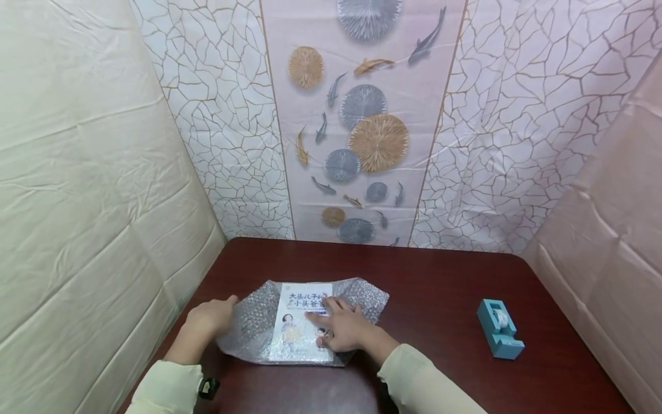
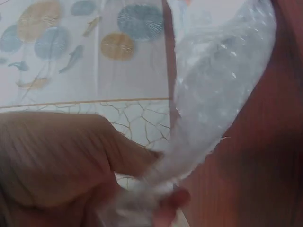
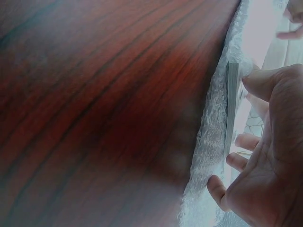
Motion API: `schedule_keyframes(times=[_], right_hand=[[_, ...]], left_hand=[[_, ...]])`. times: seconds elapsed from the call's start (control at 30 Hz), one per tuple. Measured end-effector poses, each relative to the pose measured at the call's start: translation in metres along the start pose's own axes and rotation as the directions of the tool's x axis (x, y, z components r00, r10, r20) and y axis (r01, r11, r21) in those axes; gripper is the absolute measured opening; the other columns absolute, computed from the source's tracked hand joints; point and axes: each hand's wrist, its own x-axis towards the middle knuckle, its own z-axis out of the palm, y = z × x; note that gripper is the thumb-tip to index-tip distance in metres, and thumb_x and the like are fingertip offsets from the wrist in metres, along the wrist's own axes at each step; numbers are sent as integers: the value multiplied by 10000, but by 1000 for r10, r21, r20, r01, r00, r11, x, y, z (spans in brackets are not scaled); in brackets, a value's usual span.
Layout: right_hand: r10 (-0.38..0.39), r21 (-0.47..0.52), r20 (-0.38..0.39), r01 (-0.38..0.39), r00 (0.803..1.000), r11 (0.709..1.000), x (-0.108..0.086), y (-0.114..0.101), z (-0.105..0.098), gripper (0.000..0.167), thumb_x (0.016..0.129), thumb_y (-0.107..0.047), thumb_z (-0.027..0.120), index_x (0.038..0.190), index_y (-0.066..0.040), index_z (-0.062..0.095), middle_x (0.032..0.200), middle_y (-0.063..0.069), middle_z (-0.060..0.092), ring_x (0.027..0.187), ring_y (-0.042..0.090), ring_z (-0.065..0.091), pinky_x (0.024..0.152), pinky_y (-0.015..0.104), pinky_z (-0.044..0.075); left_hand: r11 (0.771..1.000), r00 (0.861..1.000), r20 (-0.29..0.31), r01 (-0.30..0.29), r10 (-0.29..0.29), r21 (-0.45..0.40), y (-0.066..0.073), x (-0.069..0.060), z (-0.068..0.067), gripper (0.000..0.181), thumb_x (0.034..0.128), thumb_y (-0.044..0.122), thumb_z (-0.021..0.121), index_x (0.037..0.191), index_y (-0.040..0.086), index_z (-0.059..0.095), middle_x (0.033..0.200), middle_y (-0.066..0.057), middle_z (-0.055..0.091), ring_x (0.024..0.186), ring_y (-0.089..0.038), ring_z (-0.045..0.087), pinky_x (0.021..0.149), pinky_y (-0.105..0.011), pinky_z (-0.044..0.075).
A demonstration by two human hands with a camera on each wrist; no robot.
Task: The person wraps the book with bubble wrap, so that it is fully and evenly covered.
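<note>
Book (image 1: 297, 330) best kept flat under right hand (image 1: 345, 329), fingers spread, while left hand (image 1: 211, 317), fingers pinching bubble wrap (image 1: 252, 323), pulls evenly taut.

Long, pale cream sleeves (image 1: 426, 379) are worn, while a small black device (image 1: 209, 388), marked with a light yellowish patch, is seen at the left cuff (image 1: 192, 376), beside the wrist.

The book (image 1: 296, 330) lies on bubble wrap (image 1: 254, 313) (tape dispenser (image 1: 500, 333) farther right) on the table (image 1: 429, 305)
</note>
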Motion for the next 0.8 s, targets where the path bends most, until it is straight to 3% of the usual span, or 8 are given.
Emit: schedule_keyframes(times=[0.07, 0.2, 0.37, 0.43, 0.63, 0.8], right_hand=[[0, 2, -1, 0, 1000, 1000, 0, 0, -1, 709, 1063, -684, 544, 1713, -449, 382, 1812, 179, 295, 1667, 469, 286, 1177, 878, 322], [0, -5, -4, 0, 1000, 1000, 0, 1, -3, 699, 1066, -679, 542, 1709, -449, 391, 1807, 174, 302, 1661, 450, 299, 1172, 863, 343], [3, -9, -2, -3, 1000, 1000, 0, 1, -4, 700, 1067, -684, 540, 1709, -451, 390, 1807, 174, 300, 1663, 446, 298, 1165, 866, 347], [2, -6, 0, -2, 1000, 1000, 0, 1, -4, 703, 1067, -683, 542, 1711, -448, 388, 1810, 176, 295, 1666, 451, 293, 1166, 871, 340], [3, 10, 11, -3, 1000, 1000, -1, 0, -3, 695, 1074, -672, 539, 1711, -441, 390, 1815, 177, 287, 1673, 456, 281, 1177, 876, 322], [2, 21, 8, -3, 1000, 1000, -1, -1, -2, 686, 1069, -660, 559, 1703, -444, 410, 1808, 167, 304, 1669, 443, 291, 1175, 871, 327]], left_hand=[[998, 998, -58, -36, 33, -48, 2, 2, -2, 440, 1065, 102, 543, 1498, 68, 612, 1276, -265, 765, 916, -410, 737, 733, -561, 599], [987, 987, -150, -70, 48, -142, 10, 3, -9, 436, 1051, 124, 552, 1481, 108, 622, 1146, -216, 790, 678, -282, 595, 575, -432, 482], [975, 974, -211, -125, 85, -184, 22, 0, -15, 448, 1030, 113, 571, 1478, 108, 596, 879, -138, 730, 642, -247, 559, 565, -396, 440], [968, 971, -218, -147, 101, -205, 26, -1, -16, 444, 1032, 108, 577, 1476, 97, 587, 843, -113, 704, 641, -226, 556, 570, -381, 440], [937, 959, -251, -206, 135, -283, 34, -2, -17, 405, 1027, 127, 611, 1431, 114, 605, 1080, -132, 763, 711, -201, 579, 606, -351, 447], [886, 944, -278, -278, 180, -371, 40, -2, -15, 395, 1032, 122, 637, 1425, 150, 618, 1256, -171, 747, 794, -224, 622, 649, -355, 483]])
